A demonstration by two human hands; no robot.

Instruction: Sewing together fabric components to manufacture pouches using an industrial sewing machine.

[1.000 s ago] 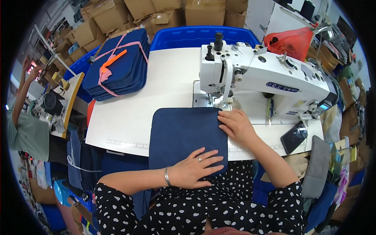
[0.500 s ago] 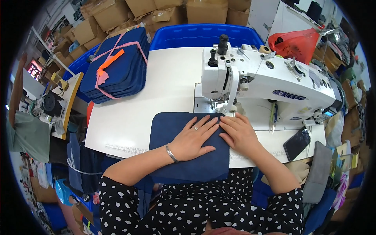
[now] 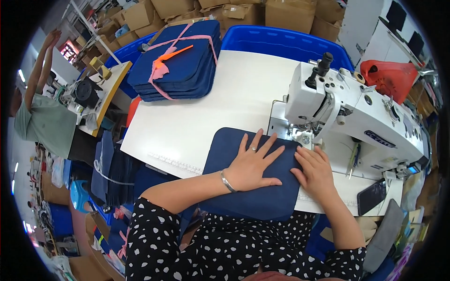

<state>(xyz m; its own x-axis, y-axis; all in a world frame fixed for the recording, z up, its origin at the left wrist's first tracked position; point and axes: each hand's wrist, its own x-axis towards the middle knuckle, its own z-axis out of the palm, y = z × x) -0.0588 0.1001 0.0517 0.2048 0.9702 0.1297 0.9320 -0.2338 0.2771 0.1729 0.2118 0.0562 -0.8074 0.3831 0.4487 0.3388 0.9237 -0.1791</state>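
Observation:
A dark blue fabric panel [image 3: 253, 206] with rounded corners lies flat at the front of the white sewing table. My left hand [image 3: 255, 164] rests palm down on it, fingers spread, with a ring and a silver bangle. At the panel's right edge, my right hand [image 3: 316, 171] lies with its fingers stretched out; the fingertips touch the edge near the far right corner. Just beyond that corner is the presser foot [image 3: 307, 136] of a white sewing machine [image 3: 361, 112]. Whether the panel reaches under the foot I cannot tell.
A stack of blue panels [image 3: 176, 63] tied with pink strips stands at the table's far left. A phone [image 3: 371, 196] and thread snips [image 3: 354, 159] lie right. Behind are a blue bin [image 3: 286, 40] and cardboard boxes [image 3: 290, 16]. Another person [image 3: 49, 122] stands left, arms raised.
The whole view has swung, so the table and machine appear further right and tilted. My left fingers are spread wider on the panel. More of the other person's raised arms shows.

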